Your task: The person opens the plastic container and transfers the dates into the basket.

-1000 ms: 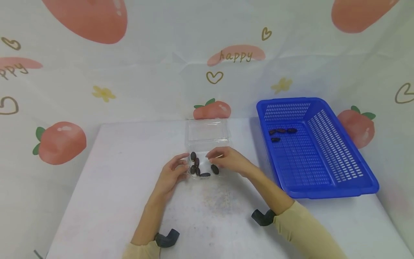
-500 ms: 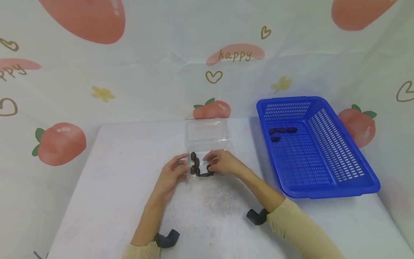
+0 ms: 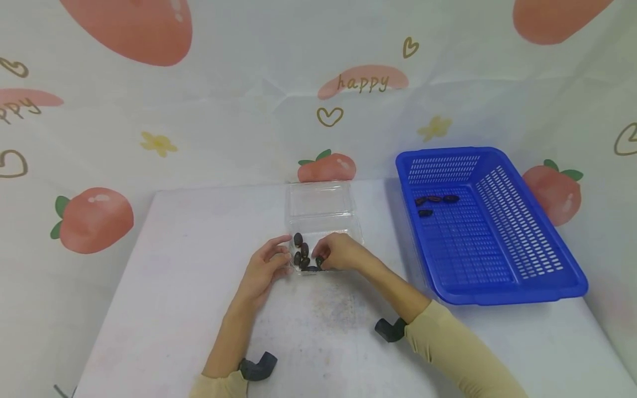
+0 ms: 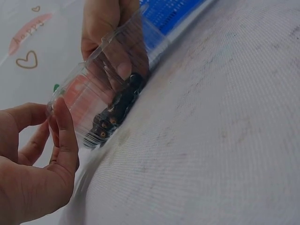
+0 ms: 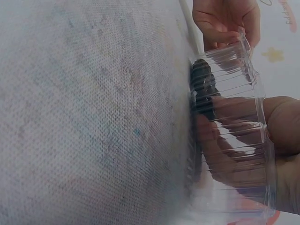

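A clear plastic clamshell box (image 3: 355, 224) lies on the table with its lid (image 3: 320, 200) folded back. My left hand (image 3: 264, 266) pinches the box's left rim between thumb and fingers, as the left wrist view shows (image 4: 35, 173). Inside the box, at its left and front, lie several dark oval dates (image 3: 304, 250). My right hand (image 3: 343, 252) reaches into the box and pinches one date (image 3: 319, 261) with its fingertips, right beside the others. Through the clear wall in the right wrist view, the fingers (image 5: 208, 129) show low against the dark dates (image 5: 202, 77).
A blue perforated basket (image 3: 544, 260) stands to the right of the box, with several dates (image 3: 434, 199) at its far left corner. A patterned cloth (image 3: 234, 110) hangs behind the white table (image 3: 199, 232).
My right hand has moved left and slightly down inside the box, taking hold of the date that lay apart on the right and bringing it next to the others. The left hand stays put.
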The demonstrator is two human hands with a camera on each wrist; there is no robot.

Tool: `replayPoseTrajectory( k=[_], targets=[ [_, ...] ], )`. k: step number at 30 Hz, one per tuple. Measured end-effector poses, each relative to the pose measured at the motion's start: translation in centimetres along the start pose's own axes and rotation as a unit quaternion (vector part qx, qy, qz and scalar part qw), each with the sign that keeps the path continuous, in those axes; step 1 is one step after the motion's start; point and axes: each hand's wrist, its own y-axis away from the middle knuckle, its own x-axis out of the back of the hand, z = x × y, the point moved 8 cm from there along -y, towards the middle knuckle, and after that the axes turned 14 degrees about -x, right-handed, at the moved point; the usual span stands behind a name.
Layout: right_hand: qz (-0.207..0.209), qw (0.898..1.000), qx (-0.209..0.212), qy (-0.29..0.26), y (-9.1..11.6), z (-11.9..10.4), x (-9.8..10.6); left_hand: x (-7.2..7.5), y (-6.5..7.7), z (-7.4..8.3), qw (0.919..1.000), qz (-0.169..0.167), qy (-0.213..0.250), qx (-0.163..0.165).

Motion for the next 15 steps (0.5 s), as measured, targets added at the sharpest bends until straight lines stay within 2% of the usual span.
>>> replayPoseTrajectory(
  k=[4,10,15],
  targets=[
    [0.007,1.0,-0.002,-0.006,-0.05,0.07,0.07,-0.02,0.08,0.06,1.0,0.001,0.001,0.0],
    [0.019,0.999,0.001,-0.045,0.06,0.25,0.55,-0.11,0.07,0.09,1.0,-0.003,0.005,-0.003],
    [0.017,0.999,0.005,-0.043,0.21,0.09,0.63,-0.04,0.01,0.13,0.9999,-0.003,0.008,-0.006]
  ],
)
